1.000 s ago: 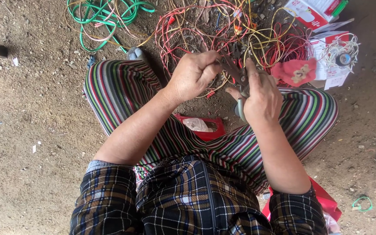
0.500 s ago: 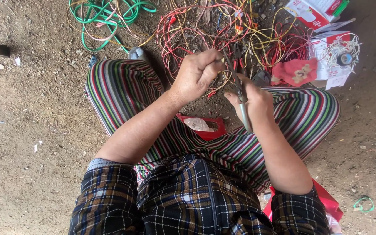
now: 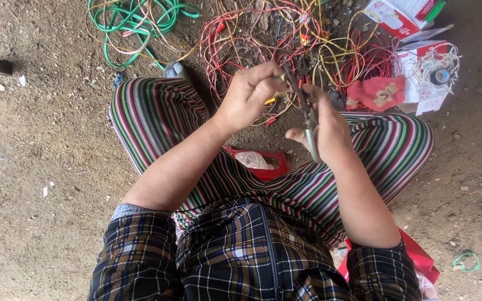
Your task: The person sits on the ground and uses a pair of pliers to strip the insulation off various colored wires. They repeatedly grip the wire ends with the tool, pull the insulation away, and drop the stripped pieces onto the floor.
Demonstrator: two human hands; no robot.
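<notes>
Item: seated person on a bare dirt floor (image 3: 40, 167), legs crossed in striped trousers (image 3: 157, 120), viewed from the head camera.

Left hand (image 3: 249, 95): raised in front of the body, fingers closed together on a short yellow wire end (image 3: 270, 101) that pokes out below the fingertips. Grip firm and pinched; the wire's far run cannot be followed into the heap.

Right hand (image 3: 327, 131): wrapped shut round the grey handles of slim metal pliers (image 3: 308, 120), the nose pointing up toward the left hand's fingertips. Whether the jaws bite on the wire cannot be told at this size.

Change noted: over the last second the left hand has curled tighter and the pliers have swung from lying low beside the right palm to standing nearly upright, nose just beside the pinched wire. Judged reading: tool and wire are now brought together, so the working of this wire end appears to be at hand rather than finished.

Surroundings: tangled heap of red and yellow thin wires (image 3: 274, 39) on the floor beyond the hands; coil of green cable (image 3: 135, 22) to its left; red cloth piece (image 3: 377, 92); white and red cardboard boxes (image 3: 414, 33); open red plastic packet (image 3: 258, 161) in the lap.
</notes>
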